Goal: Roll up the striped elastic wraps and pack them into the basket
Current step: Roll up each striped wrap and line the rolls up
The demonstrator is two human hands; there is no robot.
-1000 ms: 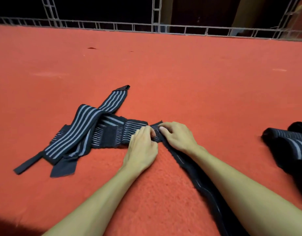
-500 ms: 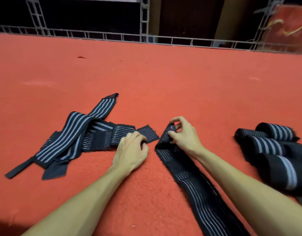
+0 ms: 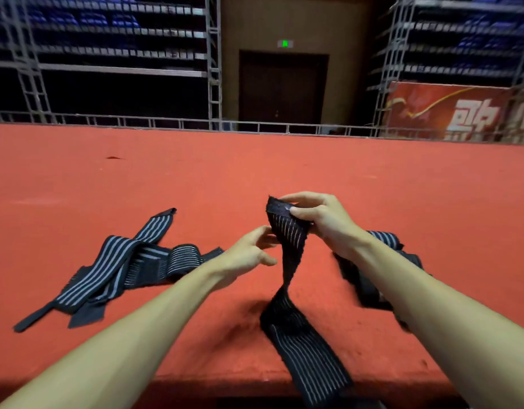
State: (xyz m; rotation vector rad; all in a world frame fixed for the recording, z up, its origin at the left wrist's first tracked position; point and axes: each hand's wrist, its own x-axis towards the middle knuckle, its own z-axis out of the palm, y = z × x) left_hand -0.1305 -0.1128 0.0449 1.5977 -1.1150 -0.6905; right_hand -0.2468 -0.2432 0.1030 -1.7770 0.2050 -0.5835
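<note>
Dim hall, lit foreground; motion blur, wide-angle edge bending, soft shadows.

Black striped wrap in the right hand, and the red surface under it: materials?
Black striped wrap: looks like woven elastic fabric, matte, with pale lengthwise lines; it twists limply below the right hand. Red surface: probably short-pile carpet or felt, given its fuzzy, non-reflective texture.
</note>
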